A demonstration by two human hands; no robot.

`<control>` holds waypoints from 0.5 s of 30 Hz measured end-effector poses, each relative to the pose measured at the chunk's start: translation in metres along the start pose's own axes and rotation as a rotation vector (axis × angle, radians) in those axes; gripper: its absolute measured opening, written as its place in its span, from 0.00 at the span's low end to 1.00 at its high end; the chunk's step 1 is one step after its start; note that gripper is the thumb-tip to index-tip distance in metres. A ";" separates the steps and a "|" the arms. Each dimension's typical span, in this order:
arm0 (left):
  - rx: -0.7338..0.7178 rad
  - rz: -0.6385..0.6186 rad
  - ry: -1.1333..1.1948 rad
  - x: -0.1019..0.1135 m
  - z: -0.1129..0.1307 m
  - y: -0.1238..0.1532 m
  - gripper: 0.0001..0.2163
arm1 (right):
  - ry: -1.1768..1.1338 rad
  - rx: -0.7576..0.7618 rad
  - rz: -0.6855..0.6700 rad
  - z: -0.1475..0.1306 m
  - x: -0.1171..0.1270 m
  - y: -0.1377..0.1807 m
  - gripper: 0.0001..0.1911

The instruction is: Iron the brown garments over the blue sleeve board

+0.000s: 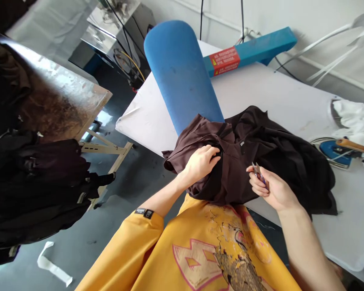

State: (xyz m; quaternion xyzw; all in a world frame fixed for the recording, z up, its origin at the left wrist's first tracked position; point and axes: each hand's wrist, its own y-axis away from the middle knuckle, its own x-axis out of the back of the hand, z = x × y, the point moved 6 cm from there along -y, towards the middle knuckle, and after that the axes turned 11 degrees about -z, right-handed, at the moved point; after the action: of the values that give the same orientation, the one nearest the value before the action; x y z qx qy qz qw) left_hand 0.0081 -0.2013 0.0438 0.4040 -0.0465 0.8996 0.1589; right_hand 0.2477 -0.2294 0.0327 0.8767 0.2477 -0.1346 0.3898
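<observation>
A dark brown garment (239, 161) lies bunched over the near edge of the white table and the lower end of a blue padded pressing arm (182, 68). My left hand (202, 161) pinches the cloth of the garment near its middle, fingers curled into a fold. In my right hand (269, 186) is a pair of small thread snips (259, 174), blades pointing up and away from me. The snips are held just above the garment, apart from the cloth under my left fingers. A small pale label shows on the garment.
On the right, an iron (335, 151) with a wooden handle rests beside white cloth (358, 117). A blue beam (251, 50) with a red warning label runs along the back. Dark garments (33, 186) hang over a wooden table (63, 93) at left. A white strip (53, 264) lies on the floor.
</observation>
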 end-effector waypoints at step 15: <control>0.349 0.555 -0.043 0.127 -0.102 0.065 0.13 | -0.294 0.165 0.096 0.035 0.031 0.036 0.16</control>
State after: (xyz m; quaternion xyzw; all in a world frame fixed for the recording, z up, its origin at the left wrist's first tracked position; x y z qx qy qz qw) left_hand -0.1643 -0.2092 0.0727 0.4158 -0.0033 0.8944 -0.1649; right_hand 0.2918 -0.2658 0.0180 0.8873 0.1340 -0.2625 0.3547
